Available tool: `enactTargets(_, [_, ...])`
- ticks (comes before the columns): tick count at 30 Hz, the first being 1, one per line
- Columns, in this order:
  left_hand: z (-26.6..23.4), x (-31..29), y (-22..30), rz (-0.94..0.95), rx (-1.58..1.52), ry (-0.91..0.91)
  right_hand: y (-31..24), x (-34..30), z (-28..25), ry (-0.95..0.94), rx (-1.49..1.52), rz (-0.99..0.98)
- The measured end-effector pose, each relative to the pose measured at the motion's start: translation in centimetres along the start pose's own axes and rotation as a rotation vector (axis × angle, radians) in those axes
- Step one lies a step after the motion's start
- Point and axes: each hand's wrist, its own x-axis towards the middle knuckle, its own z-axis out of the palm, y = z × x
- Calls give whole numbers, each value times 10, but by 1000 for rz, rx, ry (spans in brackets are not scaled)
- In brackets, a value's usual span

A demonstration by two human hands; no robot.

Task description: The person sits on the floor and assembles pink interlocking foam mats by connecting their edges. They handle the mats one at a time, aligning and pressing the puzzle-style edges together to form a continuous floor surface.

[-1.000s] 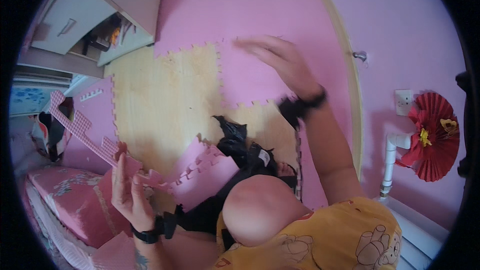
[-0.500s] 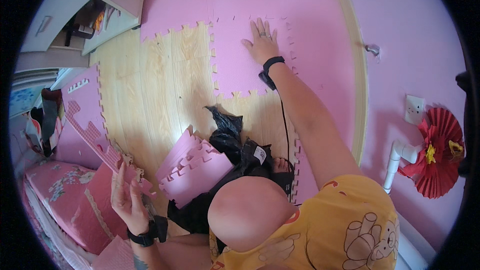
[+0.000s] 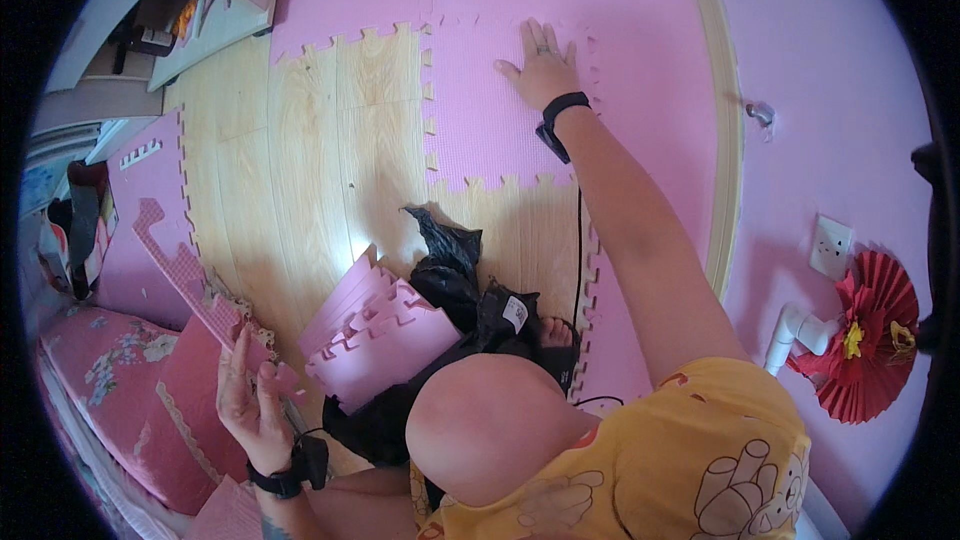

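Observation:
My right hand [image 3: 545, 70] lies flat with fingers spread on a pink foam mat tile [image 3: 470, 145], near its far right corner. The tile sits against other pink matting at its far and right sides; its toothed left and near edges border bare wood-look floor. At the lower left, my left hand [image 3: 250, 405] is raised, holding a long, narrow pink foam edging strip [image 3: 180, 275] with notches along one side. The strip tilts up and away from the fingers.
A stack of pink foam tiles [image 3: 385, 345] leans by a crumpled black plastic bag [image 3: 445, 275] near my legs. A pink flowered bedspread [image 3: 110, 365] is at left, a white cabinet [image 3: 215, 45] far left. A white pipe [image 3: 800, 330] and red paper fan [image 3: 865, 340] are at right.
My right hand has slid slightly to the right over the tile, and the gaps along the tile's far seam look smaller. The left hand keeps its hold on the strip. The view has shifted slightly.

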Motion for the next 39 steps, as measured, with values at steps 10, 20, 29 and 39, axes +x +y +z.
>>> enactTargets(10, [-3, -7, 1, 17, 52, 1, -20, 17, 0, -39, 25, -99])
enactTargets(20, [-6, -6, 4, 50, 107, -7, -67, 31, -7, -151, -9, -137])
enactTargets(29, [-4, -8, 12, 46, 109, -2, -102, 36, 4, -120, 63, -249])
enactTargets(39, [-1, -10, -2, 34, -6, -8, 53, 8, 15, 92, 78, 152])
